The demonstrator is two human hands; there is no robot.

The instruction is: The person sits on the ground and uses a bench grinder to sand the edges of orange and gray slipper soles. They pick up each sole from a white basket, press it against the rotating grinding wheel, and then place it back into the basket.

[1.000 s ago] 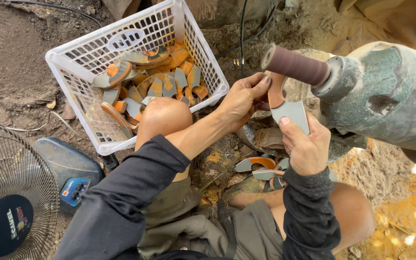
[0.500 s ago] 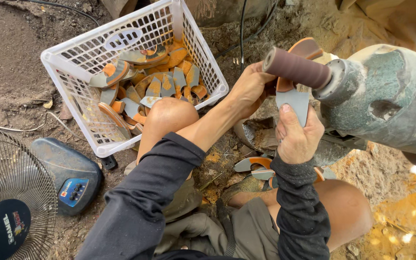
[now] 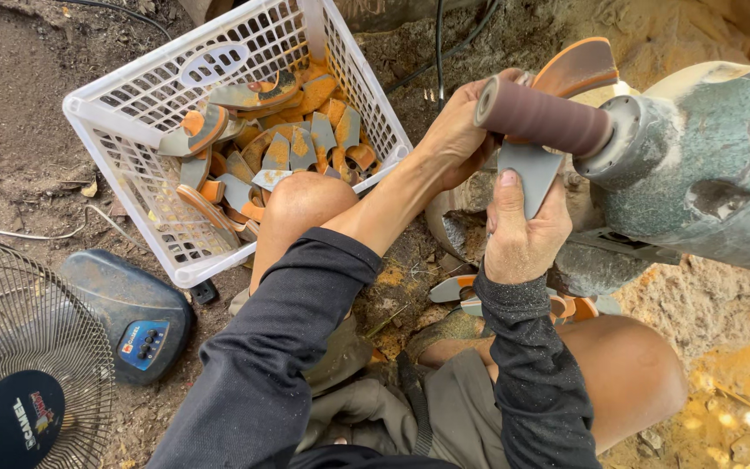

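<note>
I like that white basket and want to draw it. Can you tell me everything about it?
The basket is white plastic with lattice walls, a thick rim and an oval handle slot. It sits tilted on the dirt, beside a bare knee that seems to touch its edge. Inside lies a heap of flat orange and grey pieces. No hand touches it.

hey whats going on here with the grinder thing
A person sits on the dirt ground and holds a flat grey and orange shaped piece with both hands against the brown sanding drum of a dusty green motor. The left hand grips its far end, the right hand its near end. A white plastic basket of similar pieces stands to the left, more pieces lie by the knees, and a fan stands nearby.
</note>
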